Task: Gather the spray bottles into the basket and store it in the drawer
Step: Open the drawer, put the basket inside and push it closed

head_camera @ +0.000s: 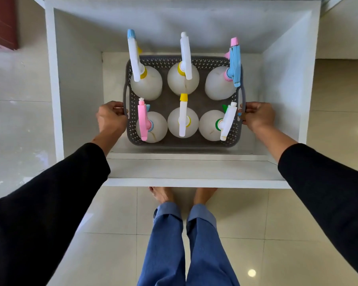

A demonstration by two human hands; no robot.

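Note:
A grey perforated basket (174, 142) sits low inside the open white drawer (194, 172). It holds several white spray bottles (183, 80) in two rows, with triggers in white, pink, blue, yellow and green. My left hand (111, 118) is closed around the basket's left handle. On the opposite side, my right hand (257, 115) grips the right handle. I cannot tell whether the basket rests on the drawer floor or hangs just above it.
The drawer's tall white walls (79, 79) surround the basket with a narrow gap on each side. Shiny tiled floor (246, 223) lies all round. My legs and bare feet (163, 195) stand just under the drawer's front edge. A dark red object (1, 21) is at top left.

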